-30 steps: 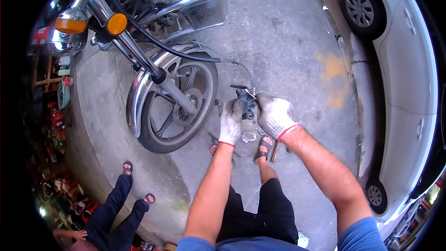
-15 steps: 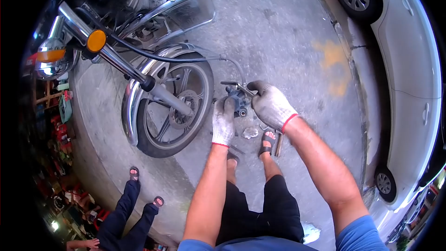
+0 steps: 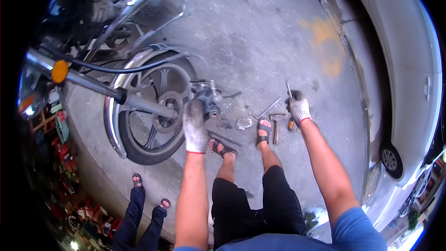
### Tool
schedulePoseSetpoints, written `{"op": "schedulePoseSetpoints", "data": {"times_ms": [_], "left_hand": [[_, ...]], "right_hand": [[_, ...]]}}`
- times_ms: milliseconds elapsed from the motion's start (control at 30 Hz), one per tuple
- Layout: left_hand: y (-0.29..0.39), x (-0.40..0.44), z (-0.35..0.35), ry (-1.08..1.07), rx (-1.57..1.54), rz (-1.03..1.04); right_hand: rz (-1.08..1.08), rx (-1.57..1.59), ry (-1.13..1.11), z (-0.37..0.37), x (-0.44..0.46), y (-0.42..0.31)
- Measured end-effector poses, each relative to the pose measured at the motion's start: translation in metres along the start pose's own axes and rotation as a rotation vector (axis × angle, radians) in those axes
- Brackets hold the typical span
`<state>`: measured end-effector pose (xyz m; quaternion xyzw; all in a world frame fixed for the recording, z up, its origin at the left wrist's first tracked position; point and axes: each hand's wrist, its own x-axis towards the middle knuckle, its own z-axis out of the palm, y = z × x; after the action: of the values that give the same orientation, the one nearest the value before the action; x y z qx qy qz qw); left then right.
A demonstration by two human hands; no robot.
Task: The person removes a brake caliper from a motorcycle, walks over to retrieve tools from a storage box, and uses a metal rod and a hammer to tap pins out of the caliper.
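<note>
My left hand [image 3: 195,128], in a white work glove with dark fingers, is closed on a dark metal brake caliper [image 3: 211,96] beside the motorcycle's front wheel [image 3: 134,132]. The fingers partly cover the caliper. A hose runs from the fork area toward it. Off to the right, my gloved right hand [image 3: 298,107] is closed around a thin metal tool [image 3: 289,89], whose tip points up and away; its exact kind is unclear. Below that hand lie a hammer [image 3: 277,128] and an orange-handled tool [image 3: 291,124]. An L-shaped metal bar [image 3: 266,108] rests just left of them.
A crumpled pale lump [image 3: 244,123] and a dark rod [image 3: 225,138] lie on the concrete floor near my feet. A white car [image 3: 402,60] stands along the right. Another person's legs [image 3: 134,209] are at lower left, near cluttered shelves [image 3: 69,181].
My right hand has left the caliper and moved right over the floor tools, holding a thin metal tool. My left hand and the caliper appear farther left as the view shifts.
</note>
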<state>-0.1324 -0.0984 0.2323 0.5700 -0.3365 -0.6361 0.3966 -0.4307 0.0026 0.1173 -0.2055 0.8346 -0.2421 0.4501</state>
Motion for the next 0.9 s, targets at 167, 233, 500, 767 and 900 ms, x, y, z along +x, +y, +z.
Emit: {"op": "schedulePoseSetpoints", "data": {"times_ms": [167, 233, 500, 767, 900], "left_hand": [[0.012, 0.006, 0.009, -0.055, 0.015, -0.016], [0.006, 0.009, -0.001, -0.115, -0.049, -0.005], [0.003, -0.001, -0.007, 0.260, 0.128, 0.050], [-0.006, -0.004, -0.009, 0.341, 0.157, 0.113], [-0.008, -0.004, -0.010, 0.267, 0.137, 0.100]], "right_hand": [[0.255, -0.589, 0.036, 0.042, 0.074, 0.314], [0.406, -0.683, 0.008, 0.055, 0.068, 0.357], [0.034, -1.010, 0.248, 0.132, 0.083, 0.510], [0.483, -0.686, -0.070, 0.221, 0.148, 0.535], [0.471, -0.594, -0.060, 0.223, 0.161, 0.550]]}}
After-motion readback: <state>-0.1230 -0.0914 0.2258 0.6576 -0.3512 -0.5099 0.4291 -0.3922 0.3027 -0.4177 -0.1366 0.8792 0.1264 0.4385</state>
